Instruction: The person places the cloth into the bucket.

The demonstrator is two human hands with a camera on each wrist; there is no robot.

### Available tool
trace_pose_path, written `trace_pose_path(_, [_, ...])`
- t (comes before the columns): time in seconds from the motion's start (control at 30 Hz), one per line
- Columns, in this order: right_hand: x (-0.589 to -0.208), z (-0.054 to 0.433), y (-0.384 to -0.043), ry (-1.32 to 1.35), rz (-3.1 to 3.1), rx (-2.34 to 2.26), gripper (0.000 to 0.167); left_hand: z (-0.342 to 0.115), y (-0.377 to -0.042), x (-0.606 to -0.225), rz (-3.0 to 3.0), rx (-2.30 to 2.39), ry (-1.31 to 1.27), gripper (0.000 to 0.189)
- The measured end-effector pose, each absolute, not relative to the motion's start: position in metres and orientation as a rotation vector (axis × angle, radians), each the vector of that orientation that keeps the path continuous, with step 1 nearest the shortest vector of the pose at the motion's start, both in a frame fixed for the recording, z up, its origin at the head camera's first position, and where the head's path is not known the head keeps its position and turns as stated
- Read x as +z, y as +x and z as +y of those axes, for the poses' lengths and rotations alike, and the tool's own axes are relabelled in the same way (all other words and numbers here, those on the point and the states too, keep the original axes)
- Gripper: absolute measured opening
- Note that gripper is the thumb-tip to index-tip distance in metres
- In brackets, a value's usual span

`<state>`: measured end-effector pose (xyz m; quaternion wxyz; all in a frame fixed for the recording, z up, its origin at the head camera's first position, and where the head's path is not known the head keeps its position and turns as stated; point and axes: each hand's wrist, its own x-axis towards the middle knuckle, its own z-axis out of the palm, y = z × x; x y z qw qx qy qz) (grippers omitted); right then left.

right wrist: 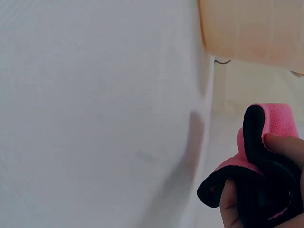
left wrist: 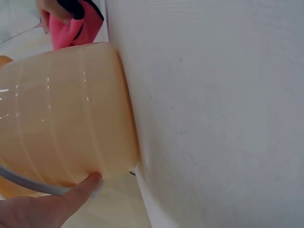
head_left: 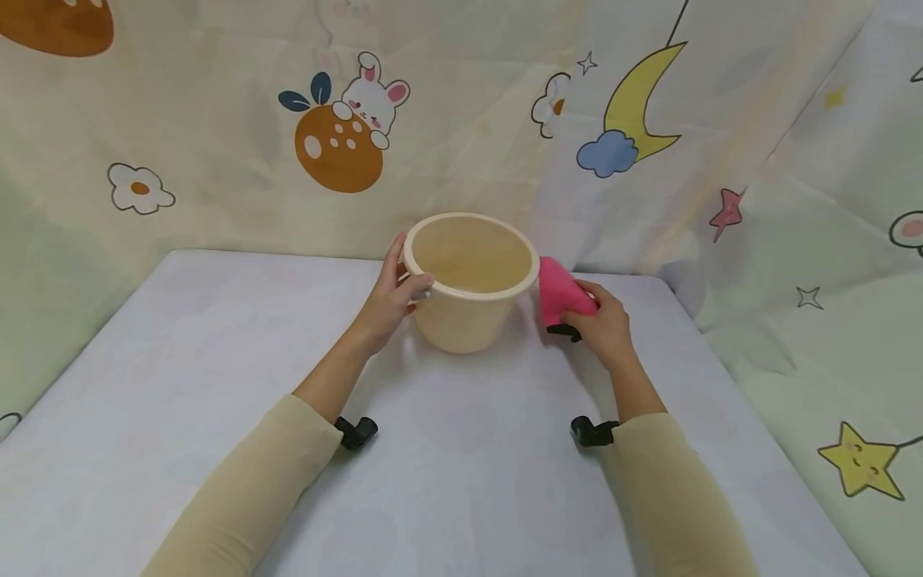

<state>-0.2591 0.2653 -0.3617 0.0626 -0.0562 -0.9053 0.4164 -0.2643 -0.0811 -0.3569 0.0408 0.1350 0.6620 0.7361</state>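
A cream-coloured plastic bucket [head_left: 465, 320] stands upright near the far edge of the table. My left hand [head_left: 392, 303] grips its left side just under the rim, thumb in front; a grey handle [left wrist: 28, 184] shows by that thumb in the left wrist view. To the right of the bucket, my right hand [head_left: 604, 324] holds a bunched pink cloth [head_left: 558, 292] with black edging, thumb and fingers pinching its folds. In the right wrist view the cloth [right wrist: 280, 121] is folded over on itself, held above the tabletop. The bucket's inside bottom is hidden.
The table [head_left: 461, 465] has a white cover. Right behind it hangs a curtain [head_left: 238, 160] with printed cartoons, which also runs along the right side. A black wrist mount [head_left: 356, 433] sits on the left wrist and another black mount [head_left: 594, 431] on the right.
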Motion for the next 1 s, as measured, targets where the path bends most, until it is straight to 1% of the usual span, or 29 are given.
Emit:
trace_pose_path(0.37, [-0.318,0.267,-0.25,-0.129,-2.616,1.308,0.067,-0.082,-0.264,-0.357,2.037,2.238,0.419,0.088])
trace_pose_path(0.53, [-0.298,0.265,-0.245,-0.117,-2.574,1.324,0.07,-0.082,-0.265,-0.357,2.045,2.232,0.433,0.088])
trace_pose_path(0.67, [-0.282,0.261,-0.241,-0.097,-2.551,1.316,0.073,-0.083,-0.265,-0.358,2.046,2.228,0.446,0.087])
trace_pose_path(1.0, [-0.255,0.239,-0.237,0.036,-2.533,1.24,0.071,-0.085,-0.264,-0.357,2.081,2.193,0.455,0.086])
